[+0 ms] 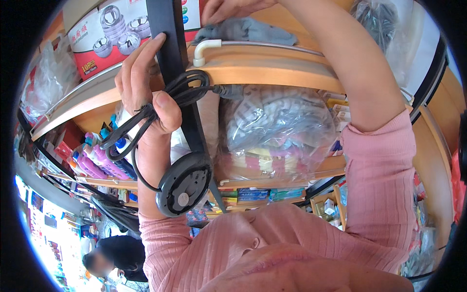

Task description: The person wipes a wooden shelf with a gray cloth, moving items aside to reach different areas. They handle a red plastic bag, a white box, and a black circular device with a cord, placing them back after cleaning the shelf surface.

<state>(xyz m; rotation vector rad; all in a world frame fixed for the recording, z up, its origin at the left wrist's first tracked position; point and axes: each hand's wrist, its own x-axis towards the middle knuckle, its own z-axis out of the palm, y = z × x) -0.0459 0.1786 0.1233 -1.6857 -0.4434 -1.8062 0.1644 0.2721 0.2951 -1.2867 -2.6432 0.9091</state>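
My left hand (140, 82) is closed around a bundled black power cord (127, 133), its fingers resting against a black upright post (168, 47). Below the wrist hangs a round black appliance base (186, 184), its underside bearing a small pale sticker. The cord's plug end (228, 91) sticks out to the right of the post. Up at the picture's top edge, my right hand (231, 9) is over a grey cloth (251, 32) on the upper wooden shelf (270, 67). Whether its fingers grip the cloth cannot be told.
A boxed set of metal bowls (105, 40) stands left of the post. A metal rail (270, 43) borders the shelf edge. Beneath are a plastic-wrapped textile bundle (277, 124) and several bottles (105, 158). A person in dark clothing (126, 255) is at lower left.
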